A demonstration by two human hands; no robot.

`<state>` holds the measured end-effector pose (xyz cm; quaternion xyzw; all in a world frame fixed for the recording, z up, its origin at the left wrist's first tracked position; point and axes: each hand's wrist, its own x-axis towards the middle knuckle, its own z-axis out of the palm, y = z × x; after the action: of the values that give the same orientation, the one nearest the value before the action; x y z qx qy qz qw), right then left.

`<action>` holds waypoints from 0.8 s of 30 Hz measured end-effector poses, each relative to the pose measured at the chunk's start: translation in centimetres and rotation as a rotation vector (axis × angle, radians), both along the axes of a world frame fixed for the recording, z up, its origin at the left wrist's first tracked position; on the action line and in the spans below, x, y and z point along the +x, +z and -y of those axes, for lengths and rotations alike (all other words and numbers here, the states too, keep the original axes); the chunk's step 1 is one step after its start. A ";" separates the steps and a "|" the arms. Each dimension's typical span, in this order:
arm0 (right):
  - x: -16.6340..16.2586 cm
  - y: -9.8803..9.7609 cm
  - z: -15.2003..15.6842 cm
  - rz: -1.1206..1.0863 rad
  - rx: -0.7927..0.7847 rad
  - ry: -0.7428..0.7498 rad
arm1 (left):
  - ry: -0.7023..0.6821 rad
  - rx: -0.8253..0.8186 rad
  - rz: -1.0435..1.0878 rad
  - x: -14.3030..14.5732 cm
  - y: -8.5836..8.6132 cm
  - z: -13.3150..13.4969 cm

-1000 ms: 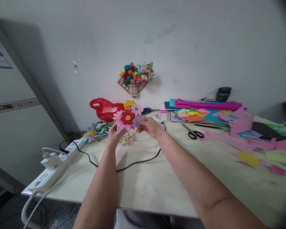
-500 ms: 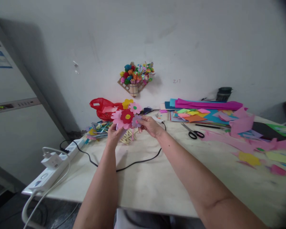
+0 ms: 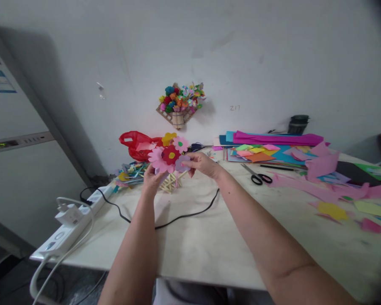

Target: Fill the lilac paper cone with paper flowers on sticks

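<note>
Cluster of flat paper flowers (image 3: pixel 169 154): a large pink bloom overlaid by a red one with a yellow centre, flanked by yellow, small pink and lilac blooms; held upright, faces turned toward the viewer.

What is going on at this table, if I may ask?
A person holds a cluster of pink, red and yellow paper flowers just above a pale worktable. The left hand supports it from below; the right hand pinches its lilac flower at the side. Black-handled scissors and loose coloured paper sheets lie to the right.
</note>
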<state>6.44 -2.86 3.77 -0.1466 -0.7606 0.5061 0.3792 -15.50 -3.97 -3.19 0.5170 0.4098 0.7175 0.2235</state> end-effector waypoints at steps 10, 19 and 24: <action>2.4 0.0 -1.4 -0.012 -0.096 -0.263 | 0.382 0.013 -0.275 -0.4 -0.5 -0.5; 1.4 0.0 -2.1 -0.238 -0.005 -0.645 | 0.748 -0.178 -0.488 1.4 0.2 0.8; 0.6 0.2 -1.9 -0.215 0.244 -0.762 | 0.762 -0.229 -0.592 1.4 -0.1 0.8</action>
<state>7.00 -0.96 3.95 -0.3179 -0.6625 0.2479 0.6313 -14.06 -4.79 -3.31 0.4840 0.6918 0.5210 -0.1253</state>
